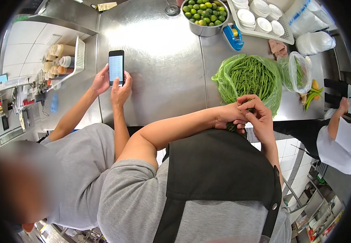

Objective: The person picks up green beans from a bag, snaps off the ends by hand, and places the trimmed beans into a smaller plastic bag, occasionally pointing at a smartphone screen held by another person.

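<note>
A green plastic bag (276,95) full of green beans (250,77) lies open on the steel counter's right part. At its near edge my left hand (230,115) is wrapped round a small bunch of green beans (232,126), whose ends poke out below the fingers. My right hand (258,115) touches the left one, its thumb and index finger bent together at the top of the bunch. What sits between those fingertips is too small to make out.
Left, a person's hands (120,91) hold a phone (116,67) over the steel counter (155,73). Behind are a pot of limes (203,29), a blue tape dispenser (233,38) and a tray of white dishes (291,39). Another person (337,141) stands right, near a smaller bag (299,73).
</note>
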Tool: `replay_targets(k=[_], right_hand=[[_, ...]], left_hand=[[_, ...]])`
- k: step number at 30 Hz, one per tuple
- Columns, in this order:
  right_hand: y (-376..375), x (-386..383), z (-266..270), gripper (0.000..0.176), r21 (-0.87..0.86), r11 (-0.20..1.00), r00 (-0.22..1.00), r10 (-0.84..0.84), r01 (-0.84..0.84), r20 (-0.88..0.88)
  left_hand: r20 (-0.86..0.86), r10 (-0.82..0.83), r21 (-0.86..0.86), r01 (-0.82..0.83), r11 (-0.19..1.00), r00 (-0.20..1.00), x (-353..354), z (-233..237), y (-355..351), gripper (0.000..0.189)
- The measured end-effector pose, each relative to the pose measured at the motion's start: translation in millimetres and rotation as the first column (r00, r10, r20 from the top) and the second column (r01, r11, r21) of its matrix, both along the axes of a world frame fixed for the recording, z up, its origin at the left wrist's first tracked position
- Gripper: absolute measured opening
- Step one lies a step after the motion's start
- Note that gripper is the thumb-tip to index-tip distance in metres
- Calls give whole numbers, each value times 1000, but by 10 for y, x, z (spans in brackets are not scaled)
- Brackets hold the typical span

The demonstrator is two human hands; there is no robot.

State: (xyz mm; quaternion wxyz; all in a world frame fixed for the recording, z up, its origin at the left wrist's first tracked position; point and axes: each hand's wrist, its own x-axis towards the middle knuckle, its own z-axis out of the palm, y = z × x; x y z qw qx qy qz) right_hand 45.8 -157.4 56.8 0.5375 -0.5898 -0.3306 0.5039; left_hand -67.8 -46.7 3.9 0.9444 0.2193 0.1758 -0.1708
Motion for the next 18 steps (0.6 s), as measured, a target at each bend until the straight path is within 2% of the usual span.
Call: replay_targets(k=[18], right_hand=[[35, -26, 33, 21, -5, 1000, 1000, -1, 1, 12]], left_hand=[[8, 5, 31, -6, 1000, 1000, -17, 66, 45, 6]])
